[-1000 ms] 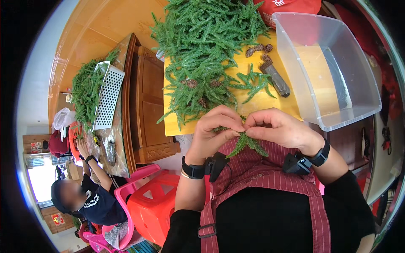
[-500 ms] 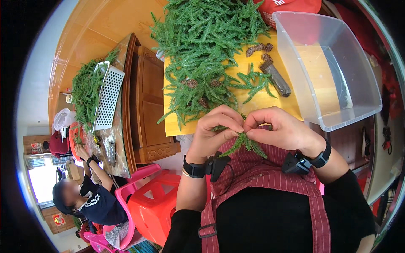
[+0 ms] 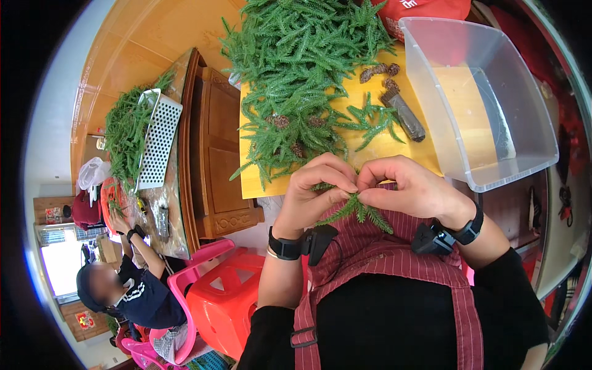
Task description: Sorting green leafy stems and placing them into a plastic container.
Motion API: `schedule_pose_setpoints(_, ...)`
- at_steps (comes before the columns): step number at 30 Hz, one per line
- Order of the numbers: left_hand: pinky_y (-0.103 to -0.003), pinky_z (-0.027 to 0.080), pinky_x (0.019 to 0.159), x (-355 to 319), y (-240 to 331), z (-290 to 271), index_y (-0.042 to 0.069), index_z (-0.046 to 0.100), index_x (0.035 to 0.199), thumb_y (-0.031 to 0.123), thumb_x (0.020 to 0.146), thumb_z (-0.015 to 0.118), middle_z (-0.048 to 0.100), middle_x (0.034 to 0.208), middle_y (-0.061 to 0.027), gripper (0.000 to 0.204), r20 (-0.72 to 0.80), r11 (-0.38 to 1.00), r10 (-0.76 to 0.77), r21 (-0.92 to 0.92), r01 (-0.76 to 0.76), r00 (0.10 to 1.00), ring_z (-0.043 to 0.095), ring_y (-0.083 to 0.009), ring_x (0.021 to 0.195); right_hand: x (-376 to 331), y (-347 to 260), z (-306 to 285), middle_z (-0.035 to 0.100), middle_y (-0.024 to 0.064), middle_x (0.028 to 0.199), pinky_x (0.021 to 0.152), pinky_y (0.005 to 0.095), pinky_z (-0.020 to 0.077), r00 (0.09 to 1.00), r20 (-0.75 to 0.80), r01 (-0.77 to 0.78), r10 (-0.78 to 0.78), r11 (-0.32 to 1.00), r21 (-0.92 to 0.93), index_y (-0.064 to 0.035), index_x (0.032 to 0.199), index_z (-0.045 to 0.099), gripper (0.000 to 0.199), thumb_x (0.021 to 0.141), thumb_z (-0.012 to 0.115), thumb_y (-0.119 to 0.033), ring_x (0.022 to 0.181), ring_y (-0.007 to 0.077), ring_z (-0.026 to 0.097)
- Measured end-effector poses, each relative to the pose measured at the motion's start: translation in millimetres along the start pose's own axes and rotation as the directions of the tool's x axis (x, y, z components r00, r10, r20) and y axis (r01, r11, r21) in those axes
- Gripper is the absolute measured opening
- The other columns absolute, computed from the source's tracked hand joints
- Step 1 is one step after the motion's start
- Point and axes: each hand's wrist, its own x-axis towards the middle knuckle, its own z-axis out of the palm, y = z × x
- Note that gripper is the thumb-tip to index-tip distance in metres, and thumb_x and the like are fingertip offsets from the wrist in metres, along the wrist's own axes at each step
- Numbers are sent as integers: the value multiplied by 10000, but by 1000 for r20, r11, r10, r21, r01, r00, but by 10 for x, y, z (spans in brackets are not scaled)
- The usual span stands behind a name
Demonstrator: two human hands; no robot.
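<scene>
Closest in, over a striped red apron (image 3: 394,265), the left hand (image 3: 317,191) and the right hand (image 3: 410,185) meet fingertip to fingertip. Both are pinched shut on a small green sprig (image 3: 357,209), which hangs between them just below the thumbs, its needles fanning down toward the apron. How the sprig's stem sits inside the fingers is hidden, so it may be one piece or two pressed together. Each wrist wears a black band with a small black device clipped to it.

Just beyond the hands lies a yellow board (image 3: 376,148). A loose green sprig (image 3: 370,117) and a dark grey tool (image 3: 404,114) rest on it near the right side, with a few brown cones (image 3: 379,71) a little further up. A big heap of green branches (image 3: 302,68) covers the board's left and far parts, with more cones tucked in it. To the right of the board stands a clear plastic tub (image 3: 487,98).

Below left are a red stool (image 3: 225,302) and a pink chair (image 3: 185,283). Further left, a second person (image 3: 135,290) sits at a long wooden table (image 3: 185,148), where a white perforated tray (image 3: 157,142) lies against another pile of greenery (image 3: 126,126).
</scene>
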Motion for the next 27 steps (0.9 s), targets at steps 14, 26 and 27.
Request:
schedule_pose_setpoints(14, -279, 410, 684, -17, 76, 15, 44, 631, 769, 159, 735, 690, 572, 792, -71, 134, -6, 996, -83, 13, 83, 997, 540, -175, 759, -19, -9, -4, 570, 2, 739, 601, 209, 412, 999, 2, 47, -47, 997, -61, -2, 856, 569, 143, 822, 583, -140, 679, 37, 478)
schedule_pose_setpoints(26, -262, 409, 654, -24, 163, -7, 41, 638, 758, 119, 716, 698, 580, 768, -61, 107, 12, 992, -112, 51, 111, 994, 540, -158, 729, -27, -57, -22, 577, -20, 773, 641, 185, 399, 999, 47, -10, 14, 997, -74, 3, 878, 596, 105, 810, 594, -77, 725, 26, 490)
schedule_pose_setpoints(27, -259, 409, 648, -20, 170, -9, 41, 639, 755, 108, 710, 701, 583, 762, -58, 102, 19, 991, -122, 60, 121, 992, 541, -155, 725, -29, -49, -23, 578, -16, 772, 648, 191, 402, 997, 51, -54, 56, 998, -34, 5, 877, 596, 109, 808, 598, -80, 727, 30, 491)
